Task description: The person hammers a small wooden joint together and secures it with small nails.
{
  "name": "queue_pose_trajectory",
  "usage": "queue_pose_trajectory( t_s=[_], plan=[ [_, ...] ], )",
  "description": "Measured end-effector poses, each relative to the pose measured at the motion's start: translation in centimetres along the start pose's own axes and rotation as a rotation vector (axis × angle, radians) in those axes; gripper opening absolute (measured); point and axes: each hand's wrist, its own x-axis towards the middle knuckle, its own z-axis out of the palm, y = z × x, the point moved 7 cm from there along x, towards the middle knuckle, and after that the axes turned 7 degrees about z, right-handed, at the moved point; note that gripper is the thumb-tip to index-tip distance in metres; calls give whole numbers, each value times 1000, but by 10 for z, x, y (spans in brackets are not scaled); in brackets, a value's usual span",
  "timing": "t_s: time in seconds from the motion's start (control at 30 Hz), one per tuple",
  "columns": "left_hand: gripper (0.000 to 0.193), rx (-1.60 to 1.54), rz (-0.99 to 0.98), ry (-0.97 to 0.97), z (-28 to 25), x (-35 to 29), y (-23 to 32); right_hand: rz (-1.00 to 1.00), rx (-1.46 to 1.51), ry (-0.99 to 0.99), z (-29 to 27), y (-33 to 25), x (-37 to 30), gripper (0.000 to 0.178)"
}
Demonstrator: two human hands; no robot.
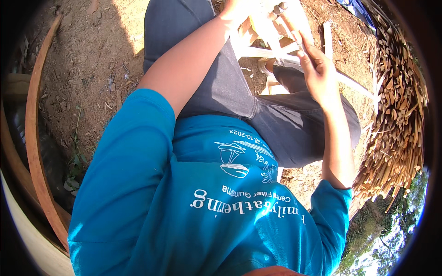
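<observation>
In my right hand (318, 73) is a hammer (279, 9), its handle running up and left from my closed fingers and its dark metal head near the top edge. My left hand (237, 8) reaches in at the top, left of the hammer head. It is partly cut off, and glare hides its fingers and anything in them. Below both hands, between my legs, is a light wooden frame (258, 52) of crossing bars, washed out by sun in places.
A large pile of thin wooden strips (391, 115) lies along the right. Dry bare soil (92, 50) spreads to the left, where a long curved wooden strip (34, 115) stands near the edge. A blue sheet (359, 11) shows at the upper right.
</observation>
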Motion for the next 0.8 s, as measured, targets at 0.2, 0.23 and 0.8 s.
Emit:
queue_pose_trajectory(
  t_s=[0.2, 0.23, 0.8],
  plan=[
    [41, 2, 1, 32, -10, -5, 4, 83, 228, 189, -9, -20, 3, 41],
    [41, -4, 4, 10, -2, -5, 5, 31, -3, 84, 4, -12, -2, 41],
    [43, 7, -26, -13, 2, -4, 0, 223, -16, -24, 22, -5, -4, 41]
  ],
)
